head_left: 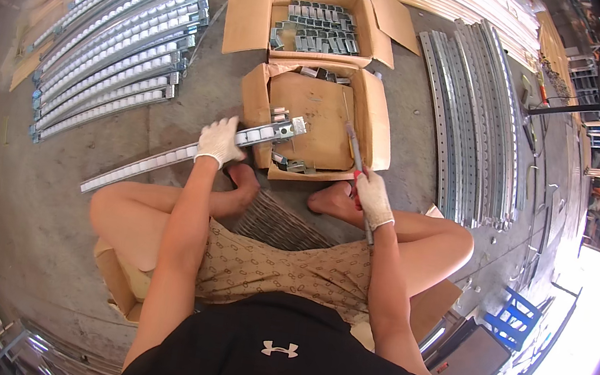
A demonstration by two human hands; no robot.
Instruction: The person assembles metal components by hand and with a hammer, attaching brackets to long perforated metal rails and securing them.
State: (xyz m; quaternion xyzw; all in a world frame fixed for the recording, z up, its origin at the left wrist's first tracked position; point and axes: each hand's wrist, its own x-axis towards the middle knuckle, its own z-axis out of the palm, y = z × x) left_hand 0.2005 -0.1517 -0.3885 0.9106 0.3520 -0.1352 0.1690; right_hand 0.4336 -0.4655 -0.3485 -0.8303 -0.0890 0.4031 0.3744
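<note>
My left hand (220, 142), in a pale knit glove, is closed around a long metal roller rail (145, 165) with a row of white rollers. The rail slants up to the right, and its bracketed end (292, 128) lies over the nearer cardboard box (380, 115). In the gloved right hand (374, 196) is a long, thin, grey tool (355, 149) with red parts near the grip. Its narrow tip points away from me, over the same box. I cannot make out its exact kind. Small metal brackets (288, 163) lie along that box's near left edge.
A farther open box (248, 31) holds rows of metal brackets (323, 29). Several roller rails (113, 60) lie at the left, and perforated metal rails (473, 119) at the right. My bare feet are beside the nearer box. A blue plastic crate (514, 319) stands at lower right.
</note>
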